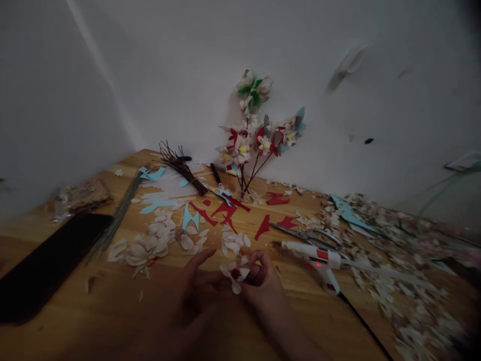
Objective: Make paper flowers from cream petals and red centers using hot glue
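**White petal flower pinched between both hands, near centre of table**

White-petalled handmade flower (235, 274) with a dark red centre sits between both hands, just above the wooden table (93, 321), near edge, centre. Right hand (263, 281) is curled, fingertips closed on the flower's right side. Left hand (197, 288) is half open, thumb and forefinger reaching to the flower's left side; looks like contact, grip not certain.

Handling, as a judgement: very light, thin petals, soft and easily creased or torn; if glued, joints likely weak. Best held at the red centre or base, not by petal tips.

Around it: loose white petals (145, 248) to the left, red paper scraps (225, 210) and light blue paper scraps (190, 218) further back, scissors (306, 234) and a hot glue gun (319, 255) to the right with a red light showing, its cord running to the near edge. Finished flower bouquet (259, 135) stands at the far wall. Bundle of dark wire stems (180, 168) far left; dark flat slab (48, 265), maybe a phone, near left.

Hard to read: frame is dim, both wrists are cut off at the bottom edge, right side litter is blurred, flower underside hidden by fingers.
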Demonstrator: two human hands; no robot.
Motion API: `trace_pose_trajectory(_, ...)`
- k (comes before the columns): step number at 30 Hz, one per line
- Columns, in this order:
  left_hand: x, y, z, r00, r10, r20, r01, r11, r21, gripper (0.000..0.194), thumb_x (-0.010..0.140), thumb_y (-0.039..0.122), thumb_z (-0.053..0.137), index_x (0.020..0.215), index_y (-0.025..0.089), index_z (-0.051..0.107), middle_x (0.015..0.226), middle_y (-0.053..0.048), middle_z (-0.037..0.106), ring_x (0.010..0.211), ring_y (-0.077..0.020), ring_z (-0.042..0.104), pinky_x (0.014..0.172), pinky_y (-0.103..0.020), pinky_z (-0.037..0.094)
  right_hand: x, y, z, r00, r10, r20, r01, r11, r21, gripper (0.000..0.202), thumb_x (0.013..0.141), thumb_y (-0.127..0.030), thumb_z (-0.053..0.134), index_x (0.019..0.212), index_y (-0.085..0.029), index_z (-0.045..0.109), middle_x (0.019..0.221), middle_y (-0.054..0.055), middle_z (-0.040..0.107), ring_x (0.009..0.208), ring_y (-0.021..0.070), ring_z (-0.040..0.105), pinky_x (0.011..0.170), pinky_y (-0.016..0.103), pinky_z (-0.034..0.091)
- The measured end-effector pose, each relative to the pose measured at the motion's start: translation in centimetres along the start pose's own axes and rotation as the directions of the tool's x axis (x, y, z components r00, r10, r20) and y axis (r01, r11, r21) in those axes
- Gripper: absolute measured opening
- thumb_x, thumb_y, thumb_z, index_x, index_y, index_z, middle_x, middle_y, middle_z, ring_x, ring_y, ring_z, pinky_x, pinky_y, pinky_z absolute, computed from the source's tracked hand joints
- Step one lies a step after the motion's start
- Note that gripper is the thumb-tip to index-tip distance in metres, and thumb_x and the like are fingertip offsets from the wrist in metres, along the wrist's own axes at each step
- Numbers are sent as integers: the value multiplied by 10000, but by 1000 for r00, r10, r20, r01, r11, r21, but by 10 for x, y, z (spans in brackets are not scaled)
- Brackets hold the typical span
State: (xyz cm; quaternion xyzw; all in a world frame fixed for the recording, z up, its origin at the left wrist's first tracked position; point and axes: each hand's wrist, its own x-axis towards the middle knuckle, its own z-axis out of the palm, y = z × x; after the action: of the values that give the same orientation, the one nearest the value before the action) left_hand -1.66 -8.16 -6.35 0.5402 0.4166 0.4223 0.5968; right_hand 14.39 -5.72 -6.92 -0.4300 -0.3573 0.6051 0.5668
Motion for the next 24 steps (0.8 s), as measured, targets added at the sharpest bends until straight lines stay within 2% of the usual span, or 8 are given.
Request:
trace_pose_trajectory(4,-4,6,5,994,96,-53,-93,994,55,590,762,356,602,1295,355,348,1003,-41,682,967,-249,593,853,-353,426,0,1,3,998,-51,-25,51,998,-25,504,479,-131,779,679,-258,334,511,-109,627,434,99,557,438,177,384)
trace_pose_trajectory(9,-6,5,8,996,75,-51,-71,995,73,605,770,372,594,1319,340,342,1121,-61,659,1106,-275,551,970,-399,375,2,3,2,992,-80,-99,70,993,-98,420,507,-102,686,674,-255,333,512,-122,572,452,88,515,445,177,376)
trace_pose_trajectory(15,-3,5,5,994,92,51,-93,995,31,681,750,299,596,1368,323,313,1099,-70,673,1114,-283,559,933,-419,423,2,1,3,983,-105,-149,88,989,-115,377,501,-107,640,650,-252,326,514,-126,496,461,85,466,451,185,366)
trace_pose_trajectory(19,-3,8,3,997,78,15,-78,996,39,683,710,246,617,1338,353,371,1066,-56,696,1063,-284,592,912,-430,437,1,0,6,981,-123,-148,106,988,-113,363,507,-119,627,641,-253,318,517,-127,489,468,85,461,463,191,365)
trace_pose_trajectory(24,-6,10,6,999,20,-41,-20,1000,0,594,720,290,593,1292,350,444,1045,-44,708,1030,-281,610,873,-420,471,1,-2,9,987,-104,-126,91,990,-107,352,500,-133,607,634,-253,305,504,-123,519,443,81,448,438,186,344)
